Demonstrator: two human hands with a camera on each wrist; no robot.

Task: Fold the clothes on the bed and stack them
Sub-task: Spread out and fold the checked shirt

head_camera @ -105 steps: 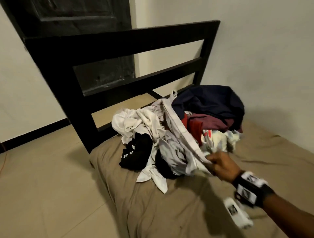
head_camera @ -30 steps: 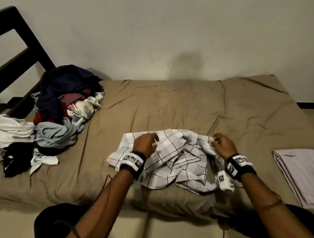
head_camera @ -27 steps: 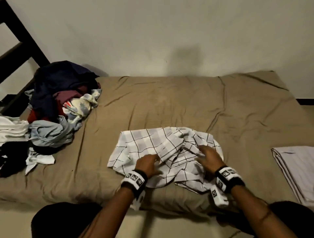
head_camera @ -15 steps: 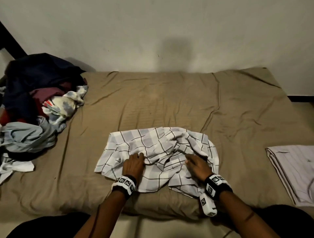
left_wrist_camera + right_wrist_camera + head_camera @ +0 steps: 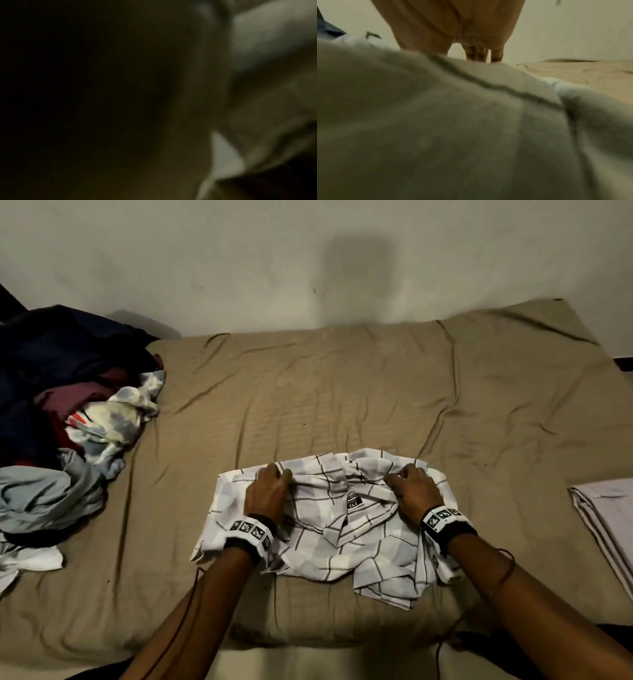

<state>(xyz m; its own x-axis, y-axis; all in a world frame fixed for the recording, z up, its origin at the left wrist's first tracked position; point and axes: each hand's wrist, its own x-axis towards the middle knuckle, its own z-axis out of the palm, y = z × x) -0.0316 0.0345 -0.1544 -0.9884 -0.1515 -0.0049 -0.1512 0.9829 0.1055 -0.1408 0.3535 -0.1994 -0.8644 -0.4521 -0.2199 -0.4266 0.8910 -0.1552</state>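
Note:
A white and grey checked shirt [image 5: 342,529] lies crumpled near the front edge of the bed [image 5: 342,392], collar and label facing up. My left hand [image 5: 274,474] sits on its far left part, fingers curled into the fabric. On the far right part, my right hand [image 5: 399,477] grips a fold with bent fingers. In the right wrist view the fingers [image 5: 477,54] point down behind a ridge of the shirt [image 5: 436,121], tips hidden. The left wrist view is dark and blurred.
A heap of unfolded clothes [image 5: 68,422] fills the bed's left end. A folded pale garment [image 5: 609,515] lies at the right edge. Wrinkled tan sheet [image 5: 582,73] stretches behind the shirt to the wall [image 5: 308,268].
Both hands have slid from the shirt's middle up to its far edge and taken hold of the fabric. The shirt is spread wider and the collar label now shows.

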